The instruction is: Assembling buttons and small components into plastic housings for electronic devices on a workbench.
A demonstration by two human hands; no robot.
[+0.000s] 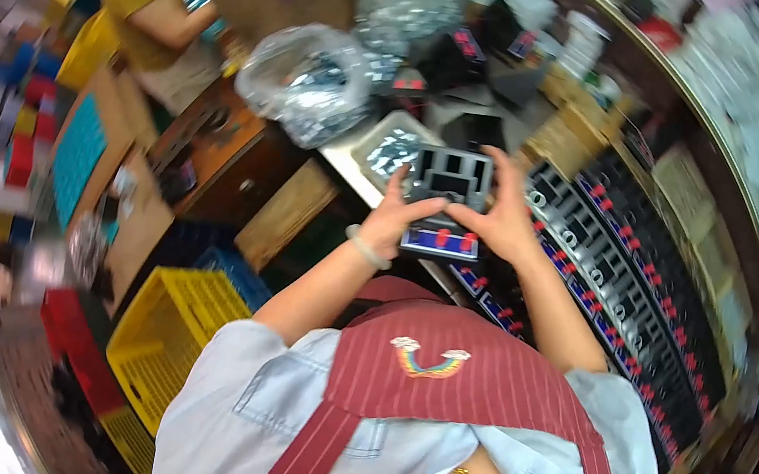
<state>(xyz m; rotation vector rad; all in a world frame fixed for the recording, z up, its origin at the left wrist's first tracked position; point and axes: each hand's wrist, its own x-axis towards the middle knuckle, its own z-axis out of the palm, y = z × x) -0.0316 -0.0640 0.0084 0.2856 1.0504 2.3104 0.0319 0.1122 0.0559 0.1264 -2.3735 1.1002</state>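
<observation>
You are holding a dark rectangular device (452, 177) at the frame's centre, left hand (395, 219) and right hand (502, 220) each closing a grip on its sides. Its long axis is running left to right, blue end with red buttons facing you. Rows of similar units (616, 279) are crowding the right; the tabletop edge (351, 166) is lying just left.

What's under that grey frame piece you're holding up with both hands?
Directly beneath the grey frame piece sits a blue unit with red knobs, between left hand and right hand. Its rear and whatever supports it are covered.
</observation>
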